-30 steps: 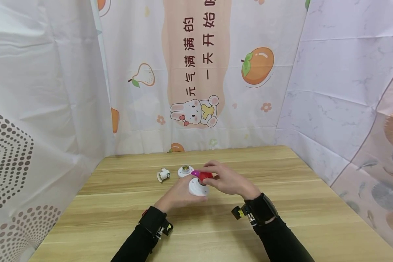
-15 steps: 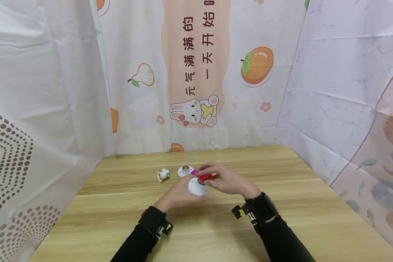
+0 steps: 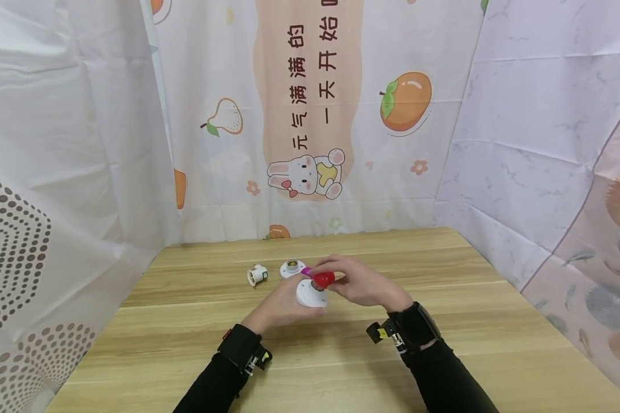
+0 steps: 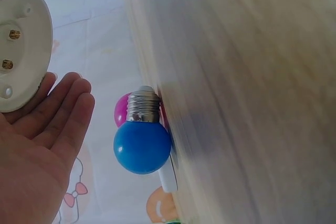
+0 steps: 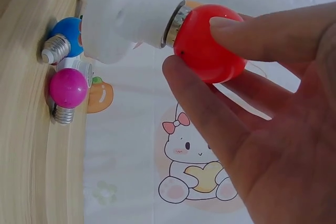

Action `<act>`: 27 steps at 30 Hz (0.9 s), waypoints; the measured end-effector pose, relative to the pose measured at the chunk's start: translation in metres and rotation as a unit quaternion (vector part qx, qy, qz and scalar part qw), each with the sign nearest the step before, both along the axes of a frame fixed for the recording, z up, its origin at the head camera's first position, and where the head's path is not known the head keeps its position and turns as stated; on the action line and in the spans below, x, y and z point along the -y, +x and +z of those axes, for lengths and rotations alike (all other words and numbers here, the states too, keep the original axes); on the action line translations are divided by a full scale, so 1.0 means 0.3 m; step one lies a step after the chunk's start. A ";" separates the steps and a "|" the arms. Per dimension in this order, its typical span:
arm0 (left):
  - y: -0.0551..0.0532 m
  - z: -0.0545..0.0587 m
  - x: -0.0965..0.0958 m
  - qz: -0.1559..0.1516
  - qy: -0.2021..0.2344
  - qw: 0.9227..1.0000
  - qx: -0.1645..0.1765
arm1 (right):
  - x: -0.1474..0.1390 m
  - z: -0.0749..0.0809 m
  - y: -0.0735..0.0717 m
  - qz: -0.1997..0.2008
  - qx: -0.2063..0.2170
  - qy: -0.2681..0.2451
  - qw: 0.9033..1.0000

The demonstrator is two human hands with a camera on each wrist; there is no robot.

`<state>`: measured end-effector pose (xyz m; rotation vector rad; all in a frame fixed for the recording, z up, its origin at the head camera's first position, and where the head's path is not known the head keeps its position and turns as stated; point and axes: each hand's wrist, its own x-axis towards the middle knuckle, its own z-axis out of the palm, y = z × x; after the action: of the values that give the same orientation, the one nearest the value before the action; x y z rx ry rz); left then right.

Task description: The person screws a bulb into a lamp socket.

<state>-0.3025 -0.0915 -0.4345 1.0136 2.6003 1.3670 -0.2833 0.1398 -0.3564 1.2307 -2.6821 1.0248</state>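
Note:
My left hand [image 3: 279,304] holds a round white lamp holder [image 3: 310,295] by its edge, raised over the table. Its underside, with two brass screws, faces the left wrist camera. Thumb and fingers of my right hand [image 3: 364,284] pinch a red light bulb [image 5: 210,40]. The bulb's metal cap sits partly inside the socket mouth, a band of its thread still showing in the right wrist view. Beyond the hands lie a blue bulb [image 4: 143,148] and a magenta bulb [image 5: 68,88] on the table; in the head view the blue one is hidden.
A second round lamp holder [image 3: 293,267] stands on the wooden table [image 3: 196,344] behind my left hand, its socket facing up. To its left lies a small white socket [image 3: 257,276] on its side. Printed curtains [image 3: 310,218] close off the back and both sides.
The fingers of my right hand have shifted a little around the red bulb, and more of it shows now. My left hand and the lamp holder stay nearly in place.

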 end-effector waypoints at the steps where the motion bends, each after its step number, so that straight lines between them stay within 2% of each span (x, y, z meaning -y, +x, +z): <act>1: 0.000 0.001 0.000 0.002 -0.001 1.000 -0.001 | 0.001 0.000 0.000 0.001 0.004 -0.004 1.000; 6: -0.001 0.000 0.000 0.014 -0.009 1.000 -0.006 | 0.007 -0.001 0.004 -0.006 0.023 -0.016 1.000; 13: 0.001 0.001 0.000 0.018 -0.016 1.000 -0.014 | 0.014 -0.007 0.010 -0.048 0.044 -0.015 0.998; 27: 0.007 0.003 -0.003 0.016 -0.018 1.000 -0.005 | 0.032 -0.013 0.015 -0.084 0.021 -0.009 0.996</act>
<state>-0.3003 -0.0906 -0.4334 0.9814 2.6502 1.3191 -0.2790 0.1301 -0.3602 0.9714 -2.7443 1.0584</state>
